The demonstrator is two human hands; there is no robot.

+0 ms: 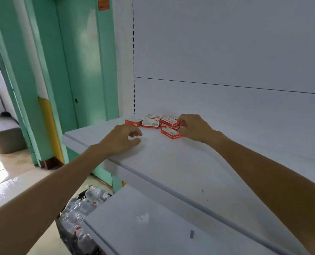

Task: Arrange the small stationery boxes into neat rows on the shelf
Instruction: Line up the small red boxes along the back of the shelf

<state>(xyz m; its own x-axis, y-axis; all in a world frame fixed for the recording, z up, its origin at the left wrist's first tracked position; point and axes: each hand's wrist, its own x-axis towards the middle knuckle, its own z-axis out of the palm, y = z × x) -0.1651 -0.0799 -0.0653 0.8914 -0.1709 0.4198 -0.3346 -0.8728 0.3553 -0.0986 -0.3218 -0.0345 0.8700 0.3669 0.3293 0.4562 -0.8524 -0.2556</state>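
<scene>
The only legible mark is "24/6", printed in red on the white top label of a red staple box (150, 123) lying in the cluster at the back of the white shelf (171, 162), with a barcode just beside it. Smaller print on that label and its neighbours is too blurred to read. At eleven o'clock, an orange sign (103, 4) on the green door frame is illegible.

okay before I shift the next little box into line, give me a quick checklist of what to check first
1. Right hand gripping a box from the red boxes: cannot tell, fingers cover its end.
2. Left hand free: ok, empty, resting on the shelf.
3. Boxes in neat rows: not ok, they lie at mixed angles.
4. No box overlapping another: not ok, some on the right do.
5. Bare shelf space for rows: ok.
</scene>
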